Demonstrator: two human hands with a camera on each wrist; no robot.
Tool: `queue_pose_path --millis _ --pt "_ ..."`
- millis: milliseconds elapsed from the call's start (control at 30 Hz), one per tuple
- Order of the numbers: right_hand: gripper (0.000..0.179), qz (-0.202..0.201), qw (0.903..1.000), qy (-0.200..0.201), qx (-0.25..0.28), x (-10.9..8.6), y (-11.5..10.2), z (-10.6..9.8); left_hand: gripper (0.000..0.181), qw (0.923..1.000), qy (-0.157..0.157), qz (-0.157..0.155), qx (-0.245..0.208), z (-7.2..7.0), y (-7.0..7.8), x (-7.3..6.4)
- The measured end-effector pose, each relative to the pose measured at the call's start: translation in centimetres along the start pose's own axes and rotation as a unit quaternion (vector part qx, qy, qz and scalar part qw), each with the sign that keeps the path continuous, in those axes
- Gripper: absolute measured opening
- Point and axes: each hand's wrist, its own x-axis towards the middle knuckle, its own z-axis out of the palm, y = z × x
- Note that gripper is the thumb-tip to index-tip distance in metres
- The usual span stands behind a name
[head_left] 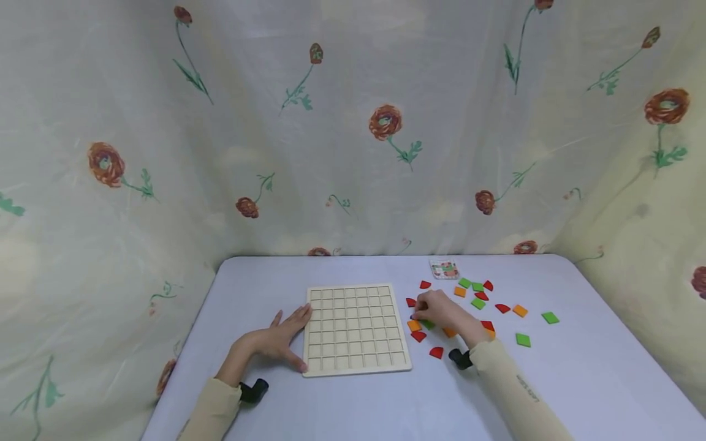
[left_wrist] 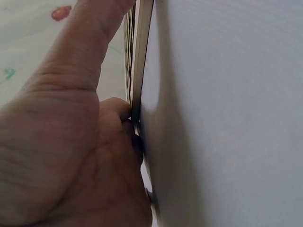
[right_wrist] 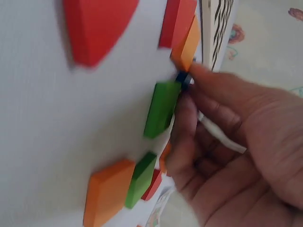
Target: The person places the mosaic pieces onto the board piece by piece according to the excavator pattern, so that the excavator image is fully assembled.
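Observation:
A cream grid board (head_left: 353,331) with rows of square recesses lies flat on the table. My left hand (head_left: 281,340) rests at its left side with fingers spread, fingertips on the upper left edge and thumb at the lower left corner. In the left wrist view, the thumb (left_wrist: 78,52) reaches along the board's side (left_wrist: 142,52). Right of the board, my right hand (head_left: 441,312) pinches a small dark blue piece (right_wrist: 182,78) between thumb and index finger, most of it hidden. Close by lie a green tile (right_wrist: 161,109) and an orange tile (right_wrist: 187,45).
Red quarter-round pieces (head_left: 436,352), orange squares (head_left: 520,311) and green squares (head_left: 550,318) are scattered over the table's right side. A small printed card (head_left: 444,269) lies near the back edge. A flowered curtain (head_left: 342,122) hangs behind the table (head_left: 353,410).

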Motion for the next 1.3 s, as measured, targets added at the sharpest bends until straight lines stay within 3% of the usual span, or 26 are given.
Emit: queue_pose_path --millis 233,433,567,700,767,1000,1133,1300 --pt "0.016 0.099 0.9949 0.019 0.012 -0.9 -1.2 0.7 0.129 1.0000 0.005 -0.002 -0.002 -0.1 0.1 0.0" --pt "0.016 0.132 0.9908 0.028 0.017 -0.9 -1.2 1.4 0.129 0.9999 0.004 -0.011 -0.003 -0.2 0.3 -0.1" --pt "0.022 0.107 0.9922 0.051 0.039 -1.2 -0.5 1.3 0.129 0.9999 0.004 -0.010 0.000 -0.2 0.2 -0.1" --pt "0.017 0.046 0.9941 0.078 0.060 -1.5 0.7 0.5 0.129 1.0000 0.004 -0.007 0.002 -0.1 0.2 0.0" --pt "0.008 0.014 0.9953 0.071 0.065 -1.6 1.0 -0.1 0.130 1.0000 0.005 -0.007 -0.001 0.0 0.2 -0.1" --pt "0.022 -0.052 0.9983 0.021 0.016 -1.3 1.8 -0.4 0.129 0.9999 0.004 -0.012 -0.002 -0.1 0.5 -0.2" --pt "0.022 -0.059 0.9981 0.019 -0.003 -1.0 2.0 -0.2 0.128 0.9999 0.003 -0.010 -0.003 -0.1 0.5 -0.1" --pt "0.025 -0.048 0.9985 0.020 0.015 -0.7 1.7 0.1 0.129 0.9999 0.002 -0.010 -0.005 -0.1 0.4 -0.2"
